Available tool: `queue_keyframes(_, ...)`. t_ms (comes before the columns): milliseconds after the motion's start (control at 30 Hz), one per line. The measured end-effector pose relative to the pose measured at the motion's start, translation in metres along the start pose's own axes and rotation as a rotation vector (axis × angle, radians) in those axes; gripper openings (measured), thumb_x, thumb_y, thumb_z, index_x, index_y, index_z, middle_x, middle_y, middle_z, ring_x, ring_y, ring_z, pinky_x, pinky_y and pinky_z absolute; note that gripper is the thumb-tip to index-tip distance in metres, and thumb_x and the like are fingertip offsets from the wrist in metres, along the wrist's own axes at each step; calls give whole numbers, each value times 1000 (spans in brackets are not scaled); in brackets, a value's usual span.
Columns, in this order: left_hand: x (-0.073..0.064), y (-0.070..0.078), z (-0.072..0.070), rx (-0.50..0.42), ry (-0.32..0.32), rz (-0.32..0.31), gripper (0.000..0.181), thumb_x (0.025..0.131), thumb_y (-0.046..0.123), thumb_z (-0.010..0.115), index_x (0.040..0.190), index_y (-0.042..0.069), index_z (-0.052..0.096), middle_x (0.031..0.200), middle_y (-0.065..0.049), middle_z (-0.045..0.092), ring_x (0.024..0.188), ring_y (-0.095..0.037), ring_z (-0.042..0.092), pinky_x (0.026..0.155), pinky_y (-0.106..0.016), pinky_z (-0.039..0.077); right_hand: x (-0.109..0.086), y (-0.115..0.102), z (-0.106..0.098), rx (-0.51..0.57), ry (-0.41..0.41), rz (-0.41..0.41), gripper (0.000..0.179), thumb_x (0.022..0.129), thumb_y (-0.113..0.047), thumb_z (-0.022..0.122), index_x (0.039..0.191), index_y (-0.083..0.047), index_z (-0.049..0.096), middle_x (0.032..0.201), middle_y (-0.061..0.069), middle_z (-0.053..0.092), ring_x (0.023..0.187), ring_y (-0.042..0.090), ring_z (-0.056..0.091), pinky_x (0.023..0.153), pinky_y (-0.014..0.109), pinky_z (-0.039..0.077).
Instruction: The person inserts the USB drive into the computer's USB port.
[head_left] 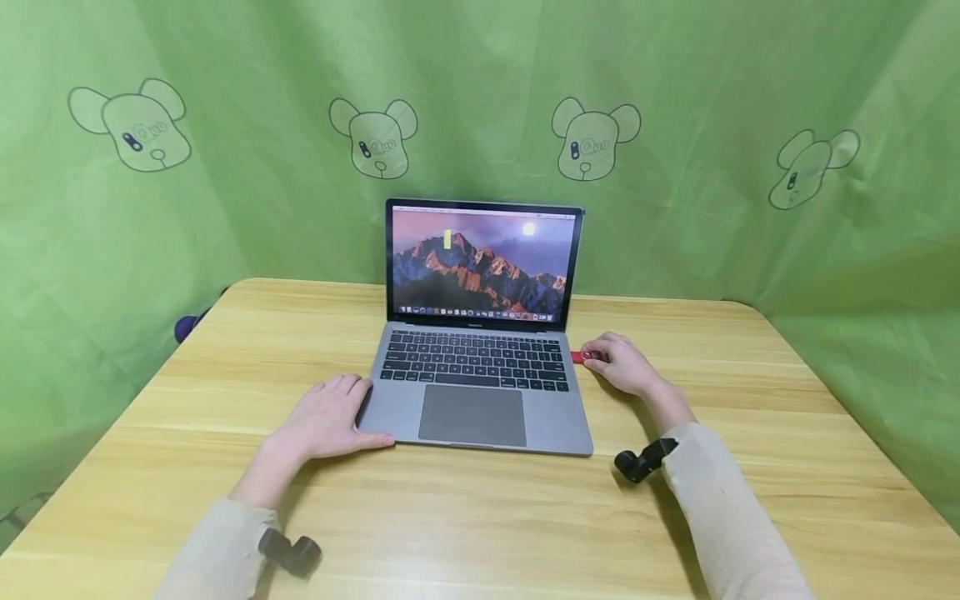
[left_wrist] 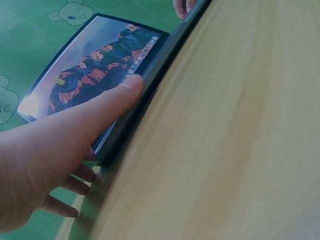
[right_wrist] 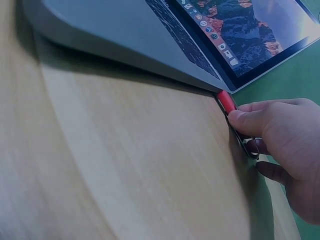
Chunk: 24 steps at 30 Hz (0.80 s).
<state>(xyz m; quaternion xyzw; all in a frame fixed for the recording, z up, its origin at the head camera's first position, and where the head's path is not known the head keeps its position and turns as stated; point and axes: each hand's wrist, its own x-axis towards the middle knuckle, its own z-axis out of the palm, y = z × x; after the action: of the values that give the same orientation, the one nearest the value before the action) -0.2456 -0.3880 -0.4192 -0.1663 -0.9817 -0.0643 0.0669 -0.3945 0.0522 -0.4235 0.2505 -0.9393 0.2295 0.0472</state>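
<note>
An unfolded grey laptop (head_left: pixel 472 427) stands on the wooden table with its screen lit. My right hand (head_left: pixel 621 364) pinches a red USB flash drive (head_left: pixel 577 357) between thumb and fingers at the laptop's right side. In the right wrist view the red drive (right_wrist: pixel 226 101) meets the laptop's side edge near the hinge; how far it sits in the port cannot be seen. A small metal ring (right_wrist: pixel 254 150) hangs below the thumb. My left hand (head_left: pixel 324 419) rests at the laptop's front left corner, thumb straight along the front edge, other fingers extended by the left side.
The wooden table (head_left: pixel 450 525) spreads around the laptop. Behind it and at both sides hang green curtains (head_left: pixel 480 50) printed with bear heads. Black camera mounts are strapped to the left wrist (head_left: pixel 291 553) and the right wrist (head_left: pixel 645 460). A dark purple object (head_left: pixel 185 327) shows beyond the table's left edge.
</note>
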Motion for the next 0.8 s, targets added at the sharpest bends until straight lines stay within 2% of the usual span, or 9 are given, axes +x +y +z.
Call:
queue_keyframes(267, 1, 1, 0, -3, 2, 5, 103, 68, 80, 51, 131, -2, 46, 124, -18, 52, 114, -33, 47, 93, -53, 39, -1, 0, 0, -5, 3, 8, 24, 89, -8, 58, 109, 5, 63, 102, 19, 57, 98, 36, 49, 90, 52, 37)
queue_keyframes(500, 3, 2, 0, -4, -5, 4, 104, 68, 80, 51, 131, -3, 46, 125, -18, 52, 114, -33, 47, 93, -53, 39, 0, 2, -1, 3, 23, 13, 22, 88, -8, 61, 105, 6, 64, 99, 19, 58, 94, 34, 51, 88, 50, 40)
queue_keyframes(800, 1, 3, -3, -23, -30, -16, 105, 69, 79, 52, 133, -4, 44, 127, -21, 51, 116, -35, 46, 94, -54, 38, 2, 0, 0, 17, 31, 76, 27, 87, -10, 63, 108, 7, 60, 99, 20, 57, 92, 33, 51, 86, 49, 41)
